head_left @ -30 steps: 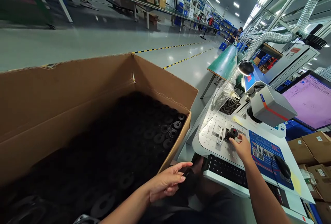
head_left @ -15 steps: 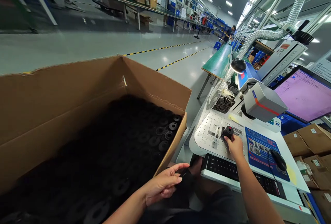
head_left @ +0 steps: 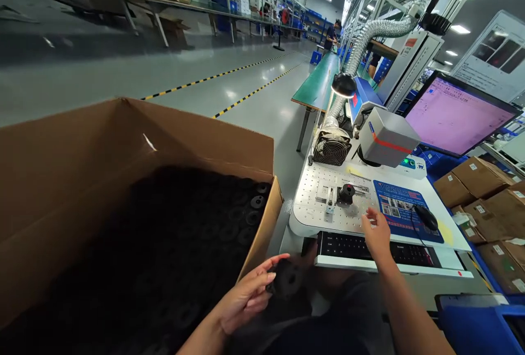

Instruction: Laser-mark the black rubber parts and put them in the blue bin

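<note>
While the deep cardboard box (head_left: 61,152) on the left stands open, black round parts (head_left: 257,202) lie inside it; those along the right wall show as rings with central holes, and the rest merge into shadow. The left hand (head_left: 246,297), beside the box's near right edge, grasps a black disc (head_left: 289,278) at its rim between thumb and fingers. That disc is over the person's lap, its round face turned up toward the head camera, so the axis through its hole runs roughly toward the viewer. A second piece, a black cylinder (head_left: 346,193), sits on the perforated plate (head_left: 305,202), beside a metal fixture (head_left: 329,200). Its round end, marked by a small red spot, faces the camera; I cannot tell whether its long axis is quite upright or tilted. The right hand (head_left: 376,232) is released, fingers loosely curled, just right of that cylinder and apart from it, near the blue mat (head_left: 396,204). A mouse (head_left: 426,217) rests on the mat. The keyboard (head_left: 344,246) lies between the person and the plate, while a grey machine head (head_left: 388,139) overhangs the worktop behind.
</note>
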A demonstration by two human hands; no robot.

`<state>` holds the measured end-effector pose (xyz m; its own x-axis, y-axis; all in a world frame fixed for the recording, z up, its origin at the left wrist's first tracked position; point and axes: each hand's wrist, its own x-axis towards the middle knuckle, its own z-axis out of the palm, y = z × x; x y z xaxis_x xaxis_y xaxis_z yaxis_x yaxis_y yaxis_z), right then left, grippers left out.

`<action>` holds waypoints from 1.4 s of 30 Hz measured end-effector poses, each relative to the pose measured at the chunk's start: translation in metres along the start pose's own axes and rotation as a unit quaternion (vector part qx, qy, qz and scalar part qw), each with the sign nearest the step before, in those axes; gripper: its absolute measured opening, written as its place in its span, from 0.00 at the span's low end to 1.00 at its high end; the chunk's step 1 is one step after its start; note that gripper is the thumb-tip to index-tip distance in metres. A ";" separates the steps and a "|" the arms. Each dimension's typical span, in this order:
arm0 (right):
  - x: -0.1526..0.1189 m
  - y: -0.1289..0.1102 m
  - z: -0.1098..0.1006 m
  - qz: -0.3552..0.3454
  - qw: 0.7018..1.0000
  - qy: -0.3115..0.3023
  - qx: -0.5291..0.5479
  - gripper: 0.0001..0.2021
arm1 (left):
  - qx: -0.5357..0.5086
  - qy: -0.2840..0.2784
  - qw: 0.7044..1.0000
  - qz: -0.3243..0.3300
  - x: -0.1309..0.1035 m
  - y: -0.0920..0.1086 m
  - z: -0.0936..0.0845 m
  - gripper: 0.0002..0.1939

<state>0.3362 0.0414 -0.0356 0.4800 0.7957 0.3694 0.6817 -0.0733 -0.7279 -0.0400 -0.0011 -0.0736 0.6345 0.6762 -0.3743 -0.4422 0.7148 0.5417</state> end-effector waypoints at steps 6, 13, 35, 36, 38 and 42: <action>-0.089 0.019 -0.034 -0.031 0.998 -0.046 0.004 0.14 | -0.100 0.038 0.994 0.016 0.000 0.001 -0.001 0.25; -0.112 0.034 -0.022 -0.101 0.993 -0.061 -0.028 0.14 | -0.121 0.045 0.991 0.033 0.001 0.000 0.000 0.23; -0.077 0.016 -0.025 -0.068 0.996 -0.048 -0.014 0.13 | -0.166 0.077 0.980 0.073 0.006 -0.010 -0.015 0.20; -0.069 0.013 -0.024 -0.056 0.997 -0.050 -0.009 0.14 | -0.152 0.072 0.983 0.067 0.004 -0.009 -0.014 0.22; -0.049 0.008 -0.020 -0.017 0.998 -0.053 0.003 0.15 | -0.115 0.061 0.991 0.042 -0.001 -0.006 -0.011 0.25; -0.008 -0.005 -0.006 0.034 0.998 -0.043 0.013 0.19 | -0.075 0.046 0.996 0.006 -0.009 -0.001 -0.004 0.29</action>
<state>0.3324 0.0315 -0.0320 0.4751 0.8381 0.2680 0.6340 -0.1149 -0.7648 -0.0475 -0.0077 -0.0738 0.5710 0.6930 -0.4402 -0.5435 0.7209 0.4300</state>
